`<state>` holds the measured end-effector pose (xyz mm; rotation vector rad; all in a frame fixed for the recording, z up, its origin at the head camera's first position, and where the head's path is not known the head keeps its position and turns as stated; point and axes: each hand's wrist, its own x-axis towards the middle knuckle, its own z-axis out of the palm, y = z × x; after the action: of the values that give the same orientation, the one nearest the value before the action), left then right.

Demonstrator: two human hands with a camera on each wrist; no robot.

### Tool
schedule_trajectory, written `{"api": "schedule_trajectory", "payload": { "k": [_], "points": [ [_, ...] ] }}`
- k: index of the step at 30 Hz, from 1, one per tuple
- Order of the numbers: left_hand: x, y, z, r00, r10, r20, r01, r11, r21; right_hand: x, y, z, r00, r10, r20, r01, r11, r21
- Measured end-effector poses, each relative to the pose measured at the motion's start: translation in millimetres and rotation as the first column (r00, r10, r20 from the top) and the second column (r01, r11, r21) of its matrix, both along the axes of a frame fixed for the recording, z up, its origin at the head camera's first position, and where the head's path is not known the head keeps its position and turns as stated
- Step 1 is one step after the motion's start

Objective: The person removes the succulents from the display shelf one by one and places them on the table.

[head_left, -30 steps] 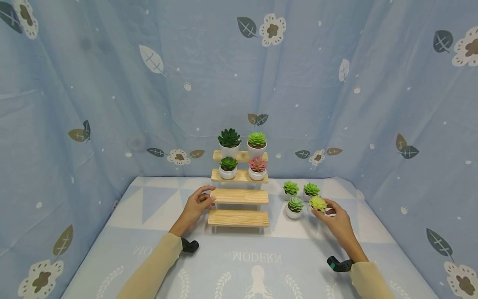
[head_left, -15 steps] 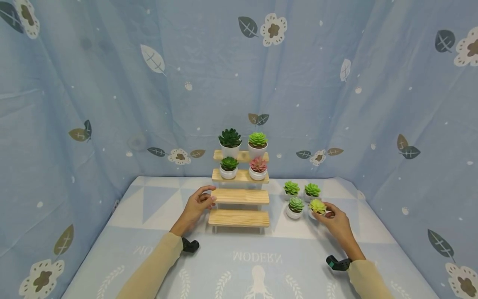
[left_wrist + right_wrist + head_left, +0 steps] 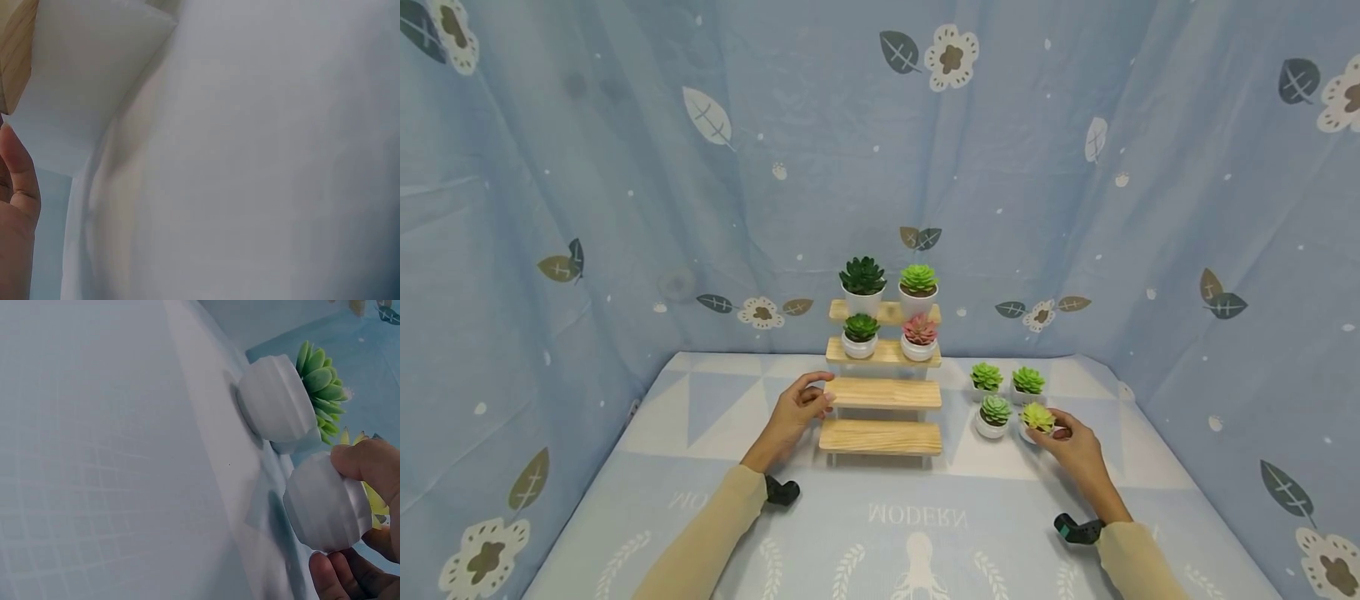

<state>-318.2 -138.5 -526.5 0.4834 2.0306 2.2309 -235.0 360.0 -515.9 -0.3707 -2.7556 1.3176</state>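
A wooden tiered stand (image 3: 880, 436) holds a dark green succulent (image 3: 862, 277) and a bright green one (image 3: 918, 279) on its top step. Below them are a green succulent (image 3: 860, 329) and a pink succulent (image 3: 919, 331). My left hand (image 3: 793, 414) holds the left end of the step second from the bottom; in the left wrist view its board end (image 3: 15, 53) shows above a digit. My right hand (image 3: 375, 487) grips the white pot (image 3: 328, 503) of a yellow-green succulent (image 3: 1037, 417), thumb on one side, fingers on the other. Whether that pot touches the table is unclear.
Beside the gripped pot stand a pale green succulent (image 3: 995, 410) and two brighter green ones, one back left (image 3: 987, 377) and one back right (image 3: 1028, 382). A patterned cloth (image 3: 917, 517) covers the table. Blue floral curtains (image 3: 775, 208) hang behind and at both sides.
The right hand has lowered the yellow-green succulent slightly, still gripping its pot. The left hand stays at the stand.
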Motion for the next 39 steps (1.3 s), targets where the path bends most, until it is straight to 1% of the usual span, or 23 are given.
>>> {"api": "schedule_trajectory", "payload": {
  "k": [6, 11, 16, 19, 21, 25, 28, 29, 30, 34, 36, 37, 39],
  "points": [
    [0.1, -0.5, 0.2, 1.0, 0.0, 0.0, 0.0, 1.0, -0.01, 0.5, 0, -2.3, 1.0, -0.011, 0.004, 0.011, 1.0, 0.005],
    [0.0, -0.4, 0.2, 1.0, 0.004, -0.008, -0.004, 1.0, -0.023, 0.7, 2, -5.1, 1.0, -0.008, 0.021, 0.009, 1.0, -0.022],
    [0.7, -0.3, 0.1, 1.0, 0.002, -0.011, -0.003, 0.999, -0.034, 2.4, 8, -4.0, 0.998, 0.036, 0.058, -0.032, 0.997, -0.065],
    [0.3, -1.0, -0.8, 1.0, -0.001, -0.013, 0.0, 0.999, -0.036, 2.7, 11, 0.2, 0.996, 0.07, 0.063, -0.065, 0.995, -0.081],
    [-0.1, -1.3, -1.1, 1.0, 0.0, -0.016, -0.001, 0.999, -0.036, 2.6, 12, 3.7, 0.995, 0.087, 0.05, -0.083, 0.993, -0.084],
    [0.0, -2.0, 0.1, 1.0, 0.001, -0.018, -0.002, 0.999, -0.045, 2.6, 14, 11.3, 0.994, 0.112, 0.001, -0.111, 0.991, -0.069],
    [-0.2, -4.4, 1.4, 1.0, -0.005, -0.028, 0.003, 0.997, -0.071, 2.6, 15, 16.8, 0.992, 0.119, -0.038, -0.12, 0.992, -0.044],
    [-1.1, -4.9, 1.7, 1.0, -0.01, -0.027, 0.008, 0.997, -0.078, 2.7, 14, 18.6, 0.992, 0.116, -0.051, -0.118, 0.992, -0.045],
    [0.3, -4.9, 5.6, 0.999, -0.017, -0.031, 0.014, 0.996, -0.088, 2.9, 13, 20.7, 0.992, 0.111, -0.062, -0.114, 0.993, -0.042],
    [-2.2, -4.9, 8.8, 0.999, -0.032, -0.04, 0.027, 0.993, -0.117, 0.6, 7, 30.3, 0.991, 0.078, -0.109, -0.083, 0.996, -0.039],
    [-2.6, -4.7, 9.4, 0.998, -0.03, -0.049, 0.024, 0.992, -0.124, -2.3, 2, 35.4, 0.99, 0.067, -0.124, -0.073, 0.996, -0.045],
    [-4.7, -5.2, 6.5, 0.998, -0.026, -0.049, 0.02, 0.992, -0.123, -3.9, 0, 37.8, 0.989, 0.066, -0.135, -0.073, 0.996, -0.049],
    [-4.2, -5.3, 7.0, 0.998, -0.023, -0.05, 0.017, 0.992, -0.122, -6.6, -5, 41.9, 0.986, 0.067, -0.152, -0.076, 0.996, -0.055]
  ]
}}
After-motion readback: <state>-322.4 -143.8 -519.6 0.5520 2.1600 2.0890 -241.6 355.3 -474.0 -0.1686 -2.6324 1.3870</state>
